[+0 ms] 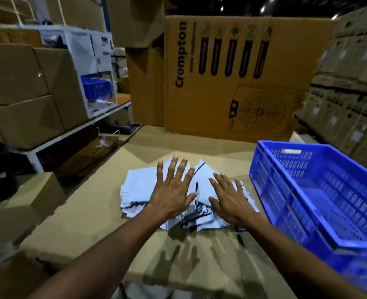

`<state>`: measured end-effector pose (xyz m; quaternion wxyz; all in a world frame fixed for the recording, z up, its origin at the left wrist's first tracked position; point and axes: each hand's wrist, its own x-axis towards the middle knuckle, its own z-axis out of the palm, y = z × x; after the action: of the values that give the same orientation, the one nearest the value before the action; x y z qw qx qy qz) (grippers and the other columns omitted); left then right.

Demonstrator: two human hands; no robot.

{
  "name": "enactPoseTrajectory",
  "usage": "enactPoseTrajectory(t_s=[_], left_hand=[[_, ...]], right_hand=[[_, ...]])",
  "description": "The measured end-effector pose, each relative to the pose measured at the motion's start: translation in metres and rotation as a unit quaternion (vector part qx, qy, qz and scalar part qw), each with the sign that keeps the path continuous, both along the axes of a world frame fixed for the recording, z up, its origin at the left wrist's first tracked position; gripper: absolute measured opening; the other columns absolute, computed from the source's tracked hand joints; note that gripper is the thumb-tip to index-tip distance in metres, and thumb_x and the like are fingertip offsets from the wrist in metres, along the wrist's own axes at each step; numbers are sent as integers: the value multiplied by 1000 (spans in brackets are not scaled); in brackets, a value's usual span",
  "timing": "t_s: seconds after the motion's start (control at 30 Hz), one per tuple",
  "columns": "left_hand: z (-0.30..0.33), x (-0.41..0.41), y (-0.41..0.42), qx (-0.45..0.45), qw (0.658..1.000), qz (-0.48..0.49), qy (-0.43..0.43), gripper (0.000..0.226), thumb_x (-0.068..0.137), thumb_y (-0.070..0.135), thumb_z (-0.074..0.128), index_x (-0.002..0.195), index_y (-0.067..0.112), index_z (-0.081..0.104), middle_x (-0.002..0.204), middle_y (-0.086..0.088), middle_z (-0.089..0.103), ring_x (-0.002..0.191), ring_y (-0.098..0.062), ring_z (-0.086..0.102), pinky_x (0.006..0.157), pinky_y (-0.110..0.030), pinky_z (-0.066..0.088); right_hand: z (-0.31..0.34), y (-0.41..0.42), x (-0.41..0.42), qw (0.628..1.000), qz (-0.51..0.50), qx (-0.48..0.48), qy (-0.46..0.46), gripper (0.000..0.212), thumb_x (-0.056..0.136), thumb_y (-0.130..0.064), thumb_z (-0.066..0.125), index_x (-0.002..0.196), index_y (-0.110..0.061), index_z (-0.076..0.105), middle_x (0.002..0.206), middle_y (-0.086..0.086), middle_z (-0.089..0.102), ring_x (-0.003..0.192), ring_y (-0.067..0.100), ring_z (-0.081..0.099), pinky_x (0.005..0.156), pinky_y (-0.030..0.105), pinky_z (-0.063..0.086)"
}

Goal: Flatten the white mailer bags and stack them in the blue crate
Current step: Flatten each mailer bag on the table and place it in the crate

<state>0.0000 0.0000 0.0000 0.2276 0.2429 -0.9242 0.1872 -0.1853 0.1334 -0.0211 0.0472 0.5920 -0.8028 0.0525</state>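
Both hands are down on the pile and the pressing is on! The white mailer bags (135, 188) lie in a loose, overlapping heap in the middle of the bench (87, 214), a big sheet of cardboard serving as the top. The left hand (171, 190) is spread wide, fingers straight, palm flat on the left half of the heap. The right hand (230, 197) lies open too, fingers splayed, resting on the right half, just beside its partner. Nothing is pinched or lifted: the bags sit right under the palms.

How far along? Early, by the look of it. The blue crate (320, 190) stands tilted at the right edge of the bench, near the right hand, and what shows of its inside holds no bags. The heap looks rumpled at the near side, with dark-striped edges sticking out. So the flattening is under way, and the stacking in the crate is all still to come.
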Motion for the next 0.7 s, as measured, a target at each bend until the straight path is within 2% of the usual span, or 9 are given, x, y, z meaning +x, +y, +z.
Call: enactPoseTrajectory(t_s=[0.07,0.13,0.2,0.3,0.4,0.47,0.53,0.57,0.7], left_hand=[[-8,-3,3,15,1000,6,-19,76,92,63,47,152,16,41,164,-16,28,154,-42,14,117,-71,10],[-22,-7,5,10,999,0,-31,76,90,62,54,150,17,45,164,-16,28,154,-41,14,116,-71,11],[-31,-13,7,29,999,-5,-38,75,88,62,56,148,17,48,162,-16,32,153,-41,18,117,-71,12],[-40,-20,9,19,999,-12,-46,76,90,63,53,150,16,46,161,-15,35,153,-40,19,117,-69,8],[-44,-27,13,24,998,-13,-59,79,93,64,51,153,14,42,162,-16,33,154,-40,16,118,-68,4],[-43,-31,17,23,997,-11,-71,79,94,61,51,153,10,40,163,-17,31,155,-38,12,120,-66,2],[-44,-36,22,3,995,-35,-92,74,96,52,50,153,5,39,162,-19,31,155,-37,11,121,-66,3],[-44,-38,25,-11,993,-50,-110,69,97,44,45,153,3,39,162,-20,31,155,-37,13,121,-65,5],[-51,-45,35,-48,988,-83,-121,55,95,18,29,138,1,58,142,-18,58,142,-33,46,121,-58,25]], right_hand=[[-15,3,-6,1000,-6,24,10,71,92,-44,23,158,-19,9,166,3,-3,153,23,-4,118,54,-4],[-32,8,-14,999,-30,37,25,78,90,-25,45,158,-17,7,166,6,-4,152,25,-6,118,54,-7],[-46,7,-23,997,-47,36,45,85,86,-16,54,157,-15,9,165,12,1,152,30,-2,118,56,-6],[-56,5,-32,995,-70,42,61,83,86,-10,52,157,-14,10,164,16,7,151,37,0,117,59,-3],[-60,3,-33,995,-68,72,34,77,92,-7,41,158,-15,3,165,12,3,152,33,0,117,57,-5],[-60,3,-33,997,-48,52,40,73,87,-5,44,156,-11,21,162,14,20,149,35,19,117,60,6],[-59,7,-32,998,-12,-2,69,66,77,-7,47,144,-5,47,148,18,46,135,38,47,112,61,23],[-57,11,-29,996,13,-30,81,63,76,-11,43,138,-4,53,142,18,53,129,36,53,110,59,24],[-53,34,-7,988,94,-94,81,63,80,-18,35,141,-5,46,143,16,52,131,30,52,107,55,23]])
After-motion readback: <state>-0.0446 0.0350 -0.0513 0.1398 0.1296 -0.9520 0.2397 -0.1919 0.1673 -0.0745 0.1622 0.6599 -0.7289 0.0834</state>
